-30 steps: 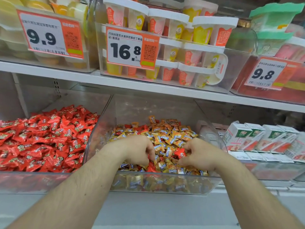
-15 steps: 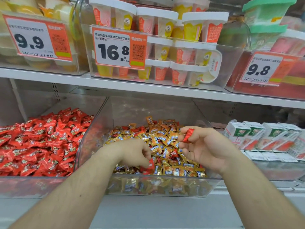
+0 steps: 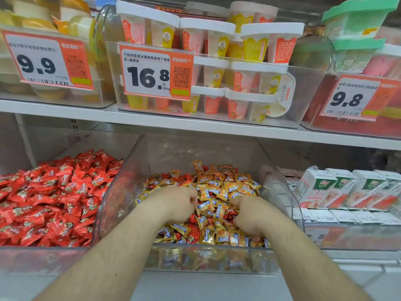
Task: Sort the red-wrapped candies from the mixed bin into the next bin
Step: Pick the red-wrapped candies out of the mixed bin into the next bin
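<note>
Mixed bin (image 3: 280, 187): both hands dug in, fingers curled, contents unseen; red candy (image 3: 193, 218) lies between left hand (image 3: 178, 202) and right hand (image 3: 249, 216).

Both hands' curled fingers were buried in the mixed bin (image 3: 288, 205), hiding whatever they held.

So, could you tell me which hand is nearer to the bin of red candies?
Left. The left hand is in the mixed bin near the red candies bin; the right hand is further right.
</note>
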Action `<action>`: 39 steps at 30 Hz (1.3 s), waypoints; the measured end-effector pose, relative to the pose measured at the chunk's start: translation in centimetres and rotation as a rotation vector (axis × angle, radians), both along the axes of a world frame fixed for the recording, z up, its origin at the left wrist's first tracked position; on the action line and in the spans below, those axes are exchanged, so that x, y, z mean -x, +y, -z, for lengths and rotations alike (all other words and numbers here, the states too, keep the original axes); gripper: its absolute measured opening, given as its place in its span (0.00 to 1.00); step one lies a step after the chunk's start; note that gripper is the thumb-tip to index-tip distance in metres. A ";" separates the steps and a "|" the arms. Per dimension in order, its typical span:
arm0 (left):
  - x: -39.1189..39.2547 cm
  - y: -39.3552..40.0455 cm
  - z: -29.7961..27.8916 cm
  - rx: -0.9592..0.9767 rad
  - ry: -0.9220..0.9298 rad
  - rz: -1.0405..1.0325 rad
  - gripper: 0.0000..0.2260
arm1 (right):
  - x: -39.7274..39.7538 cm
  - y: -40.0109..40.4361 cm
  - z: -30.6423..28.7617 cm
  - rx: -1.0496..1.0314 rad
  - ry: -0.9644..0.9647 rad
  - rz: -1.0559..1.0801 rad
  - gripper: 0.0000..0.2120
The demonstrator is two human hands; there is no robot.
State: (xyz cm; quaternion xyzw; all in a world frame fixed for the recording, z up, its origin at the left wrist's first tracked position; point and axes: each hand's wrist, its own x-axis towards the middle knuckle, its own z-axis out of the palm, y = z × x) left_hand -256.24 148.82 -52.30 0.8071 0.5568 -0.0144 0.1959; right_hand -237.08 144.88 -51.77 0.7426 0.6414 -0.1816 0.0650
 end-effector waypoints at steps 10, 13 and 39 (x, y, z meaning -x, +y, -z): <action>-0.9 0.0 0.3 0.030 0.225 0.064 0.07 | 0.8 0.8 1.1 -0.027 -0.105 -0.032 0.10; 0.8 -0.2 -0.7 0.100 0.021 0.028 0.07 | 0.6 -0.6 -0.8 0.054 -0.087 -0.105 0.10; 3.1 -2.0 -0.7 0.045 -0.421 -0.131 0.07 | 8.0 1.4 1.0 0.188 -0.092 -0.264 0.08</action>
